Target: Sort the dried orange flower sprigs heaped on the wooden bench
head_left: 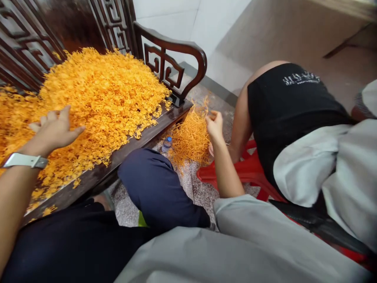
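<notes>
Orange strands (97,90) heap the wooden bench (147,135); open left hand (54,129) rests there, right hand (214,125) pinches a floor bundle (190,139); most remains.

Heap of strands (100,98): bright orange-yellow, uniform. Smaller bundle of strands (191,138): same orange. Counter (141,137): dark brown wood, glossy; fretwork armrest (173,59) same brown. Watch strap (25,160): white. Trousers (159,188): navy. Stool (247,173): red. Other person's top (291,106): black, small white print. Bottle cap (169,139): blue. Floor (200,192): grey speckled.
</notes>
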`<state>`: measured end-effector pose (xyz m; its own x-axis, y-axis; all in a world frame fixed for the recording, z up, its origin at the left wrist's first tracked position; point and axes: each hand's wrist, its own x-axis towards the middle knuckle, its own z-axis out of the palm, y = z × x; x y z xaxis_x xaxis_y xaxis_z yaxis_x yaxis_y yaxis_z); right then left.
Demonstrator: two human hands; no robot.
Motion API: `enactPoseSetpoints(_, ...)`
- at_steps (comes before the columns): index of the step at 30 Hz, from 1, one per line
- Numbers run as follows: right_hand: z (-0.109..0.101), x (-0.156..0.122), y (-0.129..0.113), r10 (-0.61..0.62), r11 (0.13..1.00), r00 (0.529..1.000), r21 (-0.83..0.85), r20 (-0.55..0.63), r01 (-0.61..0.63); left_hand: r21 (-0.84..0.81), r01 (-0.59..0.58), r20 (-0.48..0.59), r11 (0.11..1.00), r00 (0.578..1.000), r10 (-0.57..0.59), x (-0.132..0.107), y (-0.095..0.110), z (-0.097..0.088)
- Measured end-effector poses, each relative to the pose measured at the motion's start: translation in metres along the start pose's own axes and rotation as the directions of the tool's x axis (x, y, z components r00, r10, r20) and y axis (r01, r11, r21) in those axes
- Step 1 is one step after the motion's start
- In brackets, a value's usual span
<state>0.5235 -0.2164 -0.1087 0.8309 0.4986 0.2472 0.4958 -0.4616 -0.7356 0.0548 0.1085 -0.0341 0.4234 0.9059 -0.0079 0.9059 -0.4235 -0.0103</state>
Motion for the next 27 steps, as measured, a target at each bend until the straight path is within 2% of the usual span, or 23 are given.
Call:
enactPoseSetpoints(2,0.008,-0.016,0.023,0.167,0.971,0.986,-0.167,-0.028,-0.169,-0.002,0.015,0.01,1.0,1.0,-0.015,0.001,0.0,0.001)
enactPoseSetpoints(3,0.012,-0.026,0.03,0.187,0.965,0.982,-0.184,-0.011,-0.186,0.002,0.022,0.01,1.0,1.0,-0.022,0.002,-0.001,0.002)
enactPoseSetpoints(6,0.033,-0.062,0.035,0.08,0.993,0.982,-0.098,0.17,-0.064,0.018,0.055,-0.014,0.998,0.998,-0.055,0.0,0.0,0.004)
enactPoseSetpoints(10,0.071,-0.098,0.009,-0.06,0.996,0.937,0.087,0.344,0.032,-0.003,0.056,-0.135,0.998,0.989,-0.056,-0.022,0.003,0.002)
enactPoseSetpoints(11,0.08,-0.104,-0.001,-0.1,0.99,0.926,0.128,0.364,0.057,-0.02,0.07,-0.168,0.997,0.983,-0.072,-0.027,0.001,0.002)
enactPoseSetpoints(13,0.095,-0.112,-0.027,-0.191,0.97,0.901,0.217,0.391,0.111,-0.064,0.168,-0.217,0.984,0.96,-0.178,-0.033,-0.009,0.006)
enactPoseSetpoints(15,0.106,-0.116,-0.057,-0.291,0.936,0.863,0.312,0.414,0.166,-0.082,0.286,-0.191,0.955,0.936,-0.297,-0.037,-0.029,0.014)
enactPoseSetpoints(17,0.113,-0.12,-0.09,-0.389,0.893,0.81,0.397,0.439,0.214,-0.071,0.351,-0.105,0.934,0.928,-0.357,-0.043,-0.054,0.026)
enactPoseSetpoints(20,0.121,-0.126,-0.142,-0.512,0.83,0.716,0.488,0.474,0.269,-0.015,0.339,0.085,0.941,0.938,-0.336,-0.053,-0.085,0.045)
enactPoseSetpoints(22,0.128,-0.131,-0.178,-0.583,0.786,0.646,0.545,0.493,0.293,0.014,0.301,0.176,0.954,0.938,-0.298,-0.058,-0.095,0.053)
enactPoseSetpoints(24,0.141,-0.137,-0.216,-0.655,0.736,0.557,0.599,0.511,0.317,0.022,0.267,0.209,0.963,0.941,-0.266,-0.064,-0.097,0.056)
enactPoseSetpoints(27,0.179,-0.153,-0.283,-0.762,0.646,0.362,0.676,0.537,0.356,0.027,0.238,0.173,0.971,0.956,-0.239,-0.073,-0.091,0.056)
